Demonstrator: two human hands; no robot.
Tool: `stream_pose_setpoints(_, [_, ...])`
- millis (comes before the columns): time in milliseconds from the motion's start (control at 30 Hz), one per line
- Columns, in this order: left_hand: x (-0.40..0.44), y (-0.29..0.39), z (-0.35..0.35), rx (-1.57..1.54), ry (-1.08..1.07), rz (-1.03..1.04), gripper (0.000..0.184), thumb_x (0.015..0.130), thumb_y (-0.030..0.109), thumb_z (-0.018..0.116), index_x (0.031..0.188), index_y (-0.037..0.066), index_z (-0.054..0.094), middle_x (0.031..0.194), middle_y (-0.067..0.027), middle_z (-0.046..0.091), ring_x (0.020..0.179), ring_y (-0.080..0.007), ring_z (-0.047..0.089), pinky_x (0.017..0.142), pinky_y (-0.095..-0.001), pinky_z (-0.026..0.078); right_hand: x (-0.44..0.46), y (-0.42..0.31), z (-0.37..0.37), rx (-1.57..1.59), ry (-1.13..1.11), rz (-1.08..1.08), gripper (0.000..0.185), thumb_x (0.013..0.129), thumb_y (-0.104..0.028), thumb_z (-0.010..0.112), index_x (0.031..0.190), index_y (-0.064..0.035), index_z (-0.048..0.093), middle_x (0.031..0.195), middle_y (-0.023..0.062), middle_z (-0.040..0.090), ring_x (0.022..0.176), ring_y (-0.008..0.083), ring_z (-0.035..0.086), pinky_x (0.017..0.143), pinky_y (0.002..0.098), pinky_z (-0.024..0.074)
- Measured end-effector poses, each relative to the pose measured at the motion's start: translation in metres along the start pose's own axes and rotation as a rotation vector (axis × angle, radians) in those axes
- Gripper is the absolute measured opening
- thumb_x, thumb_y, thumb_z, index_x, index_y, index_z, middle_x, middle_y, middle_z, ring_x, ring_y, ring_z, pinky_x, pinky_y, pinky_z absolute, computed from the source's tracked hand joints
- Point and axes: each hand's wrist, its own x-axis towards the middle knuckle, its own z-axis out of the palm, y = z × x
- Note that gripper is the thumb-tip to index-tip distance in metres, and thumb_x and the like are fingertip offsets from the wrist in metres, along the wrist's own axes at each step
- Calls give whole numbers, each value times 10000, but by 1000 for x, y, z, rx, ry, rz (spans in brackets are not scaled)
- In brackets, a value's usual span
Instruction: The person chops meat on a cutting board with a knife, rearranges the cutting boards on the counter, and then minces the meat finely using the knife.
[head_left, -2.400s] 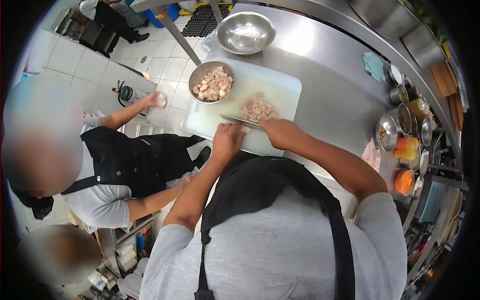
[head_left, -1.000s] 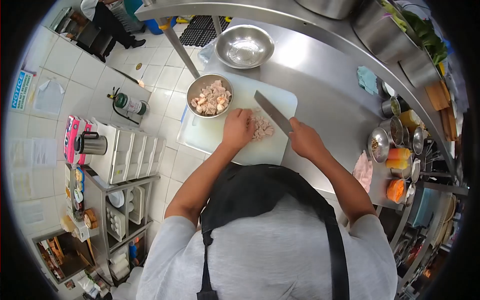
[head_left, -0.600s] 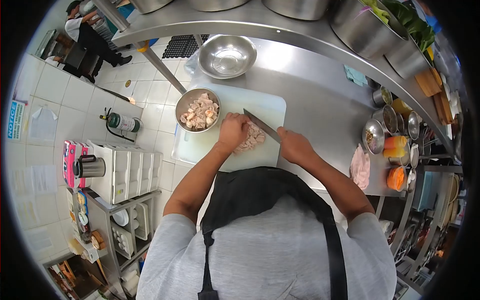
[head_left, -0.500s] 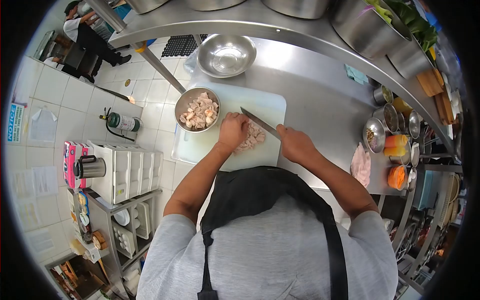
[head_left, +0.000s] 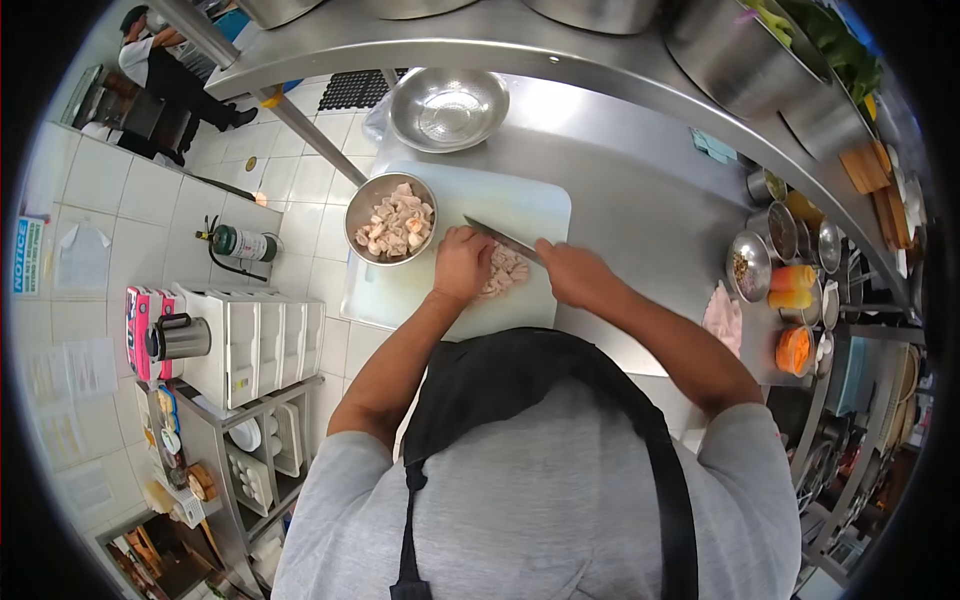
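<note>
My right hand [head_left: 574, 272] is wrapped round the handle of a large knife [head_left: 502, 238]. The blade points up and to the left, close by the fingers of my left hand [head_left: 463, 264]. Those fingers are bent and pressed together at the left edge of a pile of chopped pale meat [head_left: 508, 270]; what they hold, if anything, is hidden. Under the pile lies a pale cutting board [head_left: 535, 203]. A steel bowl [head_left: 352, 237] of larger meat pieces [head_left: 398, 222] stands on the board's left upper corner.
A wide steel bowl [head_left: 449, 110] is behind the board. Overhead runs a steel shelf [head_left: 480, 45] with pots. At the right are small containers [head_left: 792, 287], a pink cloth [head_left: 722, 318] and a blue cloth [head_left: 712, 145]. Another person [head_left: 170, 75] stands far left.
The co-worker who stood close at left has left view. My left hand stays at the meat, while the knife has come across it, its tip moving left toward my left fingers.
</note>
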Motion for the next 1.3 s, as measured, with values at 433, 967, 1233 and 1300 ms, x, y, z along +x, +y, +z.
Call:
stream_pose_setpoints(433, [-11,-3,1,7,31,22,61,870,86,760,914,124,778,970,-52,692,1005,-342,640,839,-505,516,-2,-6,-21,-17,-10,-73,327,921,35,610,1238,-12,546,1072,275,727,1003,485,739,836,575,585])
stream_pose_setpoints(967, [-28,40,-3,109,-127,201,105,886,215,810,975,161,824,1079,0,710,1127,-294,596,931,-506,428,2,-15,0,-12,10,-12,297,956,2,589,1250,-7,540,1087,265,727,1030,475,741,855,577,587])
stream_pose_setpoints(1233, [-34,35,-5,99,-67,228,115,891,206,807,996,172,839,1110,13,709,1143,-275,590,909,-491,399,-12,-3,19,-15,11,-37,260,984,-36,554,1243,-20,538,1084,272,721,979,484,734,826,579,585])
stream_pose_setpoints(1300, [-37,33,-4,134,-92,228,114,895,207,804,998,173,839,1101,12,706,1141,-276,591,905,-492,399,-15,-8,12,-20,3,-56,263,985,-37,551,1247,-21,536,1087,274,720,984,486,732,826,583,583])
